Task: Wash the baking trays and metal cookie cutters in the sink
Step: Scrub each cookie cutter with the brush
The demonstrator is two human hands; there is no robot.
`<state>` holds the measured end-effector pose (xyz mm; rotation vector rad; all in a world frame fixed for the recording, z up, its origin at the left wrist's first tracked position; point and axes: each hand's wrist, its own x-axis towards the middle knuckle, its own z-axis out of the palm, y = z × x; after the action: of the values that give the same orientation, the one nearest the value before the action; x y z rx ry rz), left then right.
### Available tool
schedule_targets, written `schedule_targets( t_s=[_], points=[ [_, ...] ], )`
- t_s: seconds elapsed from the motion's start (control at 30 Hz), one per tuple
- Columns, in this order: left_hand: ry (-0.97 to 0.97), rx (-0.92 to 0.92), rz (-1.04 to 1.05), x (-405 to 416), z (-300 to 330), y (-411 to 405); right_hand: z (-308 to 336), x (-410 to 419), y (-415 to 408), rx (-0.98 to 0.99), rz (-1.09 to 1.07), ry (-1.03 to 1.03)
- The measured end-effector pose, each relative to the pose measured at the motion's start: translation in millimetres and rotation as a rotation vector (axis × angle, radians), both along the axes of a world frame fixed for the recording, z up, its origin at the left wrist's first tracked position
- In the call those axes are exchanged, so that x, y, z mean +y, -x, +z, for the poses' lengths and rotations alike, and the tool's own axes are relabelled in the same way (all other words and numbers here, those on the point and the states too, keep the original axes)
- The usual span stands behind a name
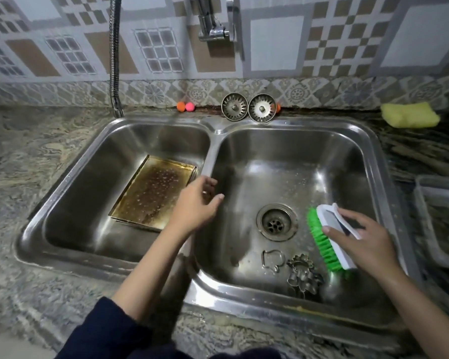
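Note:
A stained golden baking tray (151, 193) leans in the left basin of the steel double sink (213, 149), its far end raised against the divider. Several metal cookie cutters (298, 273) lie in the right basin near its front wall, one outline cutter (272, 259) a little apart. My left hand (196, 203) hovers over the divider beside the tray's right edge, fingers loosely curled and holding nothing. My right hand (360, 242) grips a white scrubbing brush with green bristles (327, 239) over the right basin, next to the drain (276, 221).
A tap (213, 27) hangs from the tiled wall and a flexible hose (114, 60) drops at the left. Two strainer plugs (248, 108) lean behind the sink. A yellow sponge (410, 114) lies on the back right counter. A clear plastic tub (438, 218) stands at the right.

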<state>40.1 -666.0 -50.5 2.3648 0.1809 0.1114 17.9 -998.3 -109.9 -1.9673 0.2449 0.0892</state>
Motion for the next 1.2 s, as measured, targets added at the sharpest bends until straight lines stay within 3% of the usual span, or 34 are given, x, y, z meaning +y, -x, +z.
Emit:
schedule_targets(
  t_s=[0.1,0.23,0.4,0.5,0.7,0.97,1.2],
  points=[
    [-0.055,0.164,-0.379,-51,-17,-3,4,0,1,-0.009,-0.001,-0.012],
    [-0.409,0.318,-0.817,-97,-78,-10,10,-3,6,-0.012,-0.014,-0.034],
    [-0.821,0.376,-1.037,-117,-120,-20,27,-6,11,-0.053,-0.054,-0.079],
    [-0.879,0.401,-1.049,-124,-130,-19,40,-12,15,-0.08,-0.088,-0.12],
    [-0.631,0.391,-0.942,-122,-128,-25,64,-39,19,-0.148,-0.181,-0.1],
    [0.074,0.229,-0.706,-131,-89,-16,97,-123,-10,-0.269,-0.451,0.134],
    [0.539,0.329,-0.493,-144,-49,0,85,-144,-14,-0.14,-0.36,0.443]
  ],
)
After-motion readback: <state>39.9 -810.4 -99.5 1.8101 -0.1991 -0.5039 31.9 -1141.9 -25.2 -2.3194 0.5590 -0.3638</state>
